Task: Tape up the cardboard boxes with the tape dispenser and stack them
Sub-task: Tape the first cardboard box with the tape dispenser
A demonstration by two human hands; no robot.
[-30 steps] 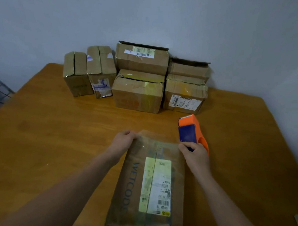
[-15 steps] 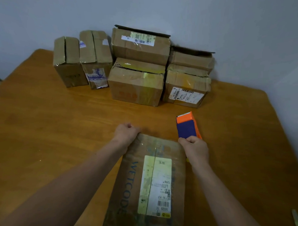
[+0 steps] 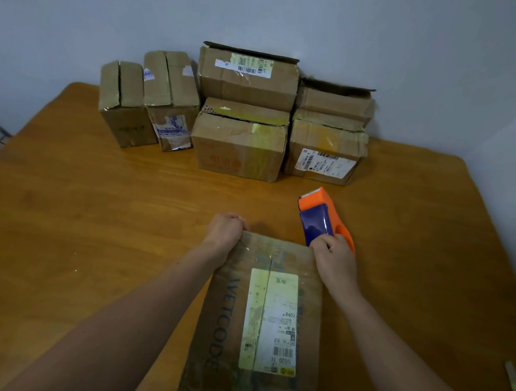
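Head: left hand (image 3: 225, 230) on far edge of box (image 3: 268, 313)

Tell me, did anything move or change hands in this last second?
Nothing visibly moved; only the camera's view shifted. The right hand keeps hold of the tape dispenser beyond the far right corner of the near box, the left hand still grips its far left corner, and the boxes by the wall stay put.

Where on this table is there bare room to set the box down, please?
Bare tabletop spreads left of the left hand and box, and right of the tape dispenser. The stacked boxes crowd the back by the wall.
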